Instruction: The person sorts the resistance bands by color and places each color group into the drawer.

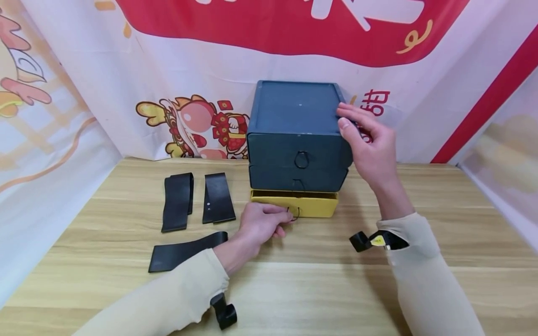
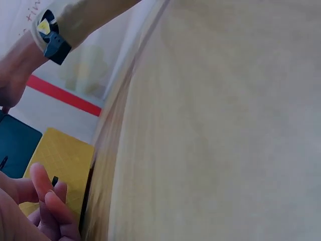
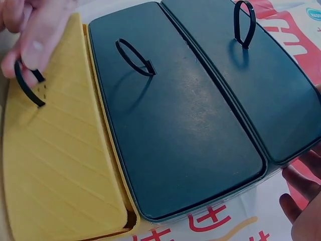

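- Through the head view I had the left hand (image 1: 262,221) at the front of the yellow drawer (image 1: 315,206), its grip narrow: thumb and fingertips pinched the black pull loop (image 3: 28,90).
- The yellow drawer sat at the bottom of the stack, on the wooden table (image 1: 294,294), pulled slightly forward, with a dark gap showing behind its front panel.
- Above it I saw two dark blue drawers, the lower one (image 3: 200,130) and the upper one (image 3: 286,85), their fronts closed and each fitted with a black loop of its own.
- The right hand (image 1: 371,144) lay against the upper right edge of the blue casing (image 1: 296,107), thumb at the top edge; its grip was wide, the fingers extended and touching the side rather than curled round anything.
- Left of the stack, I counted three folded black strips: one farther left (image 1: 176,203), one nearer the drawers (image 1: 219,198), and one closer to the person (image 1: 185,252), partly behind the left forearm.
- Both sleeves were light beige, with a black wrist device at the left cuff (image 1: 226,316) and another at the right (image 1: 359,241).
- A printed cloth (image 1: 189,60) in white and red hung behind the stack.
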The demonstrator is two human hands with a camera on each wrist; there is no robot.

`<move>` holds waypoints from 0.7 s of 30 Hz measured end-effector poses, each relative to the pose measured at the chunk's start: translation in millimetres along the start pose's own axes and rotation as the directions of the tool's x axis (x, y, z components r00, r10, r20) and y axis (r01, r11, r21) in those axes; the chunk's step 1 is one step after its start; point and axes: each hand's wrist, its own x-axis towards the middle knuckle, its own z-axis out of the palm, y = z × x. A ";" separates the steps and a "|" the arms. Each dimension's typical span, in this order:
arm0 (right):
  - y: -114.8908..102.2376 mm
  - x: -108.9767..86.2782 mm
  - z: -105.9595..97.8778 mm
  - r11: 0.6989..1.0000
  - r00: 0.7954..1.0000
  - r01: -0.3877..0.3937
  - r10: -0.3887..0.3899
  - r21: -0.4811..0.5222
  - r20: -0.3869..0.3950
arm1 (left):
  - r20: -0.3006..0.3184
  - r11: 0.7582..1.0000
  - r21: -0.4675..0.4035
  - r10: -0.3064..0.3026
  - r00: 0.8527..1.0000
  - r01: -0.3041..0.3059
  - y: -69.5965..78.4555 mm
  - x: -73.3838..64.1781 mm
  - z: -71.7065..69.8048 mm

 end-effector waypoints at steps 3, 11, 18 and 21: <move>-0.1 0.1 -0.5 1.000 1.000 0.001 -0.001 -0.002 0.000 | 0.016 1.000 0.021 -0.014 1.000 0.014 -1.4 -9.2 -1.1; -1.0 -0.6 -1.0 1.000 1.000 -0.020 0.020 -0.018 0.012 | 0.072 0.999 0.034 -0.009 0.997 0.007 -11.5 -36.1 -3.1; -0.6 -1.3 -1.2 0.999 1.000 -0.023 0.023 -0.024 0.012 | 0.100 1.000 0.012 0.010 0.995 -0.011 -22.0 -59.2 -1.3; -0.9 -0.9 -1.7 0.999 1.000 -0.018 0.019 -0.030 0.011 | 0.106 1.000 -0.006 0.006 0.994 -0.005 -24.8 -67.3 -0.1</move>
